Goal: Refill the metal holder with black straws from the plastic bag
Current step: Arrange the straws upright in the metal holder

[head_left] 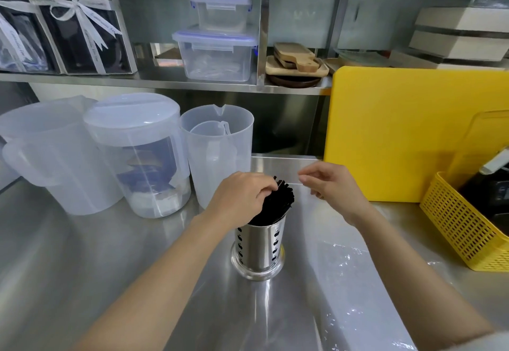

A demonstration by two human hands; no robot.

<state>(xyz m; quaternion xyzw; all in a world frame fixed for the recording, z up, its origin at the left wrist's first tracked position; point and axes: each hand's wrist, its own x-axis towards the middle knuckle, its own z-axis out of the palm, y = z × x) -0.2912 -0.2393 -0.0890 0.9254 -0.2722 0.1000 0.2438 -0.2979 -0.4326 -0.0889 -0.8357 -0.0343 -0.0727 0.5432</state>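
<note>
A perforated metal holder (pixel 259 248) stands upright on the steel counter, filled with a bundle of black straws (pixel 278 203) that lean to the right. My left hand (pixel 242 193) rests on the bundle from the left, fingers curled over the straw tops. My right hand (pixel 330 185) hovers just right of the straws and pinches the top edge of a clear plastic bag (pixel 338 254). The bag hangs down from those fingers and spreads flat over the counter on the right. I see no straws inside it.
Three translucent plastic jugs (pixel 137 158) stand behind and left of the holder. A yellow cutting board (pixel 399 135) leans against the wall at right, with a yellow perforated basket (pixel 465 229) before it. A shelf above carries lidded boxes (pixel 217 53) and wooden boards (pixel 297 61).
</note>
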